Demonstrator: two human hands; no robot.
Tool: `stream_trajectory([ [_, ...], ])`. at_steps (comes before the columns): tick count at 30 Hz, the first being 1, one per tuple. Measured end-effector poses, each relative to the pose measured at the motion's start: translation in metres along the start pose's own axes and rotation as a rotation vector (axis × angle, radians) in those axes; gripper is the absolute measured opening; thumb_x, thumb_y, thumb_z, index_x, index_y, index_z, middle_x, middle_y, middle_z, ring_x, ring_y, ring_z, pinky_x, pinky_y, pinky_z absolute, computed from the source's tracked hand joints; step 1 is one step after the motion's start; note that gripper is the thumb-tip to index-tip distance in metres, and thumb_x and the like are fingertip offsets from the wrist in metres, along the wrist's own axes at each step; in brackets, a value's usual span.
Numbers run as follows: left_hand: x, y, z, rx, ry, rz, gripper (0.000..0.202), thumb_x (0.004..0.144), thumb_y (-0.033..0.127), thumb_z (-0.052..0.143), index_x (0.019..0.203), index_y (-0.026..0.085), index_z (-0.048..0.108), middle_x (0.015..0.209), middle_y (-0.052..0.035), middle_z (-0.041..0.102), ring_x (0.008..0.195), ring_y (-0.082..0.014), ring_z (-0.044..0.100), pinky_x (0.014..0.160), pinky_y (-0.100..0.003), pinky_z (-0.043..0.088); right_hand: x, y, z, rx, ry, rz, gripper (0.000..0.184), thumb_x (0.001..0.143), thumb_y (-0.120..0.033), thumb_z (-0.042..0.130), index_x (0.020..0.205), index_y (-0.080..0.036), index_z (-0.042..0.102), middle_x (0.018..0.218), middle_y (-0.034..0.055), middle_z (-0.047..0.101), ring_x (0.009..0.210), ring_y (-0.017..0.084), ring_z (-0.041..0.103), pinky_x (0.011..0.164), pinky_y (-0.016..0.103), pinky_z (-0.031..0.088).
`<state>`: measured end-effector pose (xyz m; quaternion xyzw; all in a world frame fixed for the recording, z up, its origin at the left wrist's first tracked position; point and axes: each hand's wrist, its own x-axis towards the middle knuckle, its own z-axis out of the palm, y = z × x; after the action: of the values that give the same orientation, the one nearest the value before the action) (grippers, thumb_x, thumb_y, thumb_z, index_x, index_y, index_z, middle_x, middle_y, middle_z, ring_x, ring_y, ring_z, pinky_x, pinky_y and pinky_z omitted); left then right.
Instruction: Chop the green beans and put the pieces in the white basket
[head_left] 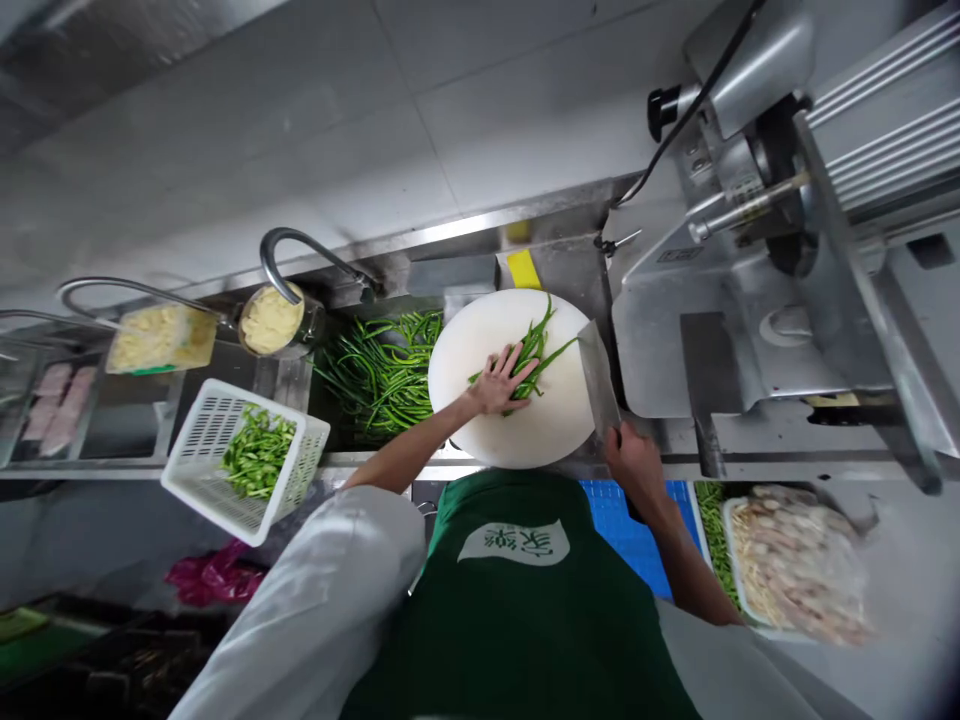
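Several long green peppers lie in a bunch on a round white cutting board. My left hand rests on them, fingers spread and palm down. In my right hand is the handle of a wide cleaver; its blade stands at the right edge of the board. One pepper's tip reaches toward the blade. To the left of the board, a sink is heaped with whole green peppers. A white basket holds cut green pieces.
A metal slicing machine stands at the right. Behind the board are a yellow cloth and a grey block. Curved taps rise near a pot of pale slices. A bagged food tub sits below right.
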<state>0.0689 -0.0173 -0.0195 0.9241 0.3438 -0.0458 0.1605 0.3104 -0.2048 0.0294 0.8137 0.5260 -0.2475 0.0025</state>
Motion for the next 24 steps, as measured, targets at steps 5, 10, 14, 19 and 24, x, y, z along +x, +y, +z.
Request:
stream_trajectory([
  [5, -0.025, -0.026, -0.009, -0.082, 0.052, 0.017, 0.057, 0.091, 0.05, 0.068, 0.144, 0.031, 0.059, 0.164, -0.0117, 0.037, 0.154, -0.0381, 0.024, 0.119, -0.061, 0.026, -0.001, -0.002, -0.002, 0.004, -0.03, -0.003, 0.032, 0.105, -0.028, 0.038, 0.108, -0.011, 0.066, 0.08, 0.0104, 0.069, 0.069, 0.02, 0.059, 0.063, 0.03, 0.026],
  [10, -0.034, 0.001, 0.019, -0.16, 0.279, -0.196, 0.016, 0.098, 0.03, 0.059, 0.103, 0.023, 0.073, 0.132, -0.0108, 0.063, 0.133, -0.0319, 0.047, 0.11, -0.054, 0.036, 0.0, -0.002, -0.001, 0.002, -0.033, 0.01, 0.03, 0.105, -0.027, 0.039, 0.109, -0.011, 0.065, 0.081, 0.0105, 0.069, 0.07, 0.019, 0.059, 0.064, 0.03, 0.025],
  [14, -0.026, 0.028, 0.025, -0.21, 0.438, -0.4, 0.007, 0.089, 0.025, 0.071, 0.09, 0.02, 0.067, 0.127, -0.0117, 0.064, 0.128, -0.0351, 0.047, 0.105, -0.054, 0.038, 0.0, -0.001, 0.001, -0.002, -0.034, 0.024, 0.03, 0.105, -0.027, 0.039, 0.109, -0.011, 0.064, 0.081, 0.0106, 0.068, 0.068, 0.018, 0.056, 0.063, 0.03, 0.024],
  [19, -0.021, 0.02, -0.012, -0.618, 0.633, -0.369, 0.009, 0.098, 0.029, 0.058, 0.094, 0.021, 0.057, 0.083, -0.001, 0.063, 0.078, -0.0162, 0.06, 0.077, -0.03, 0.049, 0.0, 0.001, 0.002, 0.057, -0.015, -0.006, 0.029, 0.105, -0.026, 0.039, 0.106, -0.011, 0.064, 0.076, 0.0066, 0.064, 0.062, 0.015, 0.047, 0.061, 0.029, 0.021],
  [24, 0.006, -0.052, -0.05, -0.461, 0.753, -0.454, 0.009, 0.095, 0.028, 0.06, 0.093, 0.02, 0.059, 0.09, -0.0038, 0.063, 0.081, -0.016, 0.058, 0.079, -0.029, 0.049, 0.001, 0.001, 0.002, 0.034, -0.004, -0.004, 0.026, 0.104, -0.025, 0.042, 0.102, -0.011, 0.064, 0.073, 0.0055, 0.061, 0.061, 0.014, 0.044, 0.062, 0.03, 0.019],
])
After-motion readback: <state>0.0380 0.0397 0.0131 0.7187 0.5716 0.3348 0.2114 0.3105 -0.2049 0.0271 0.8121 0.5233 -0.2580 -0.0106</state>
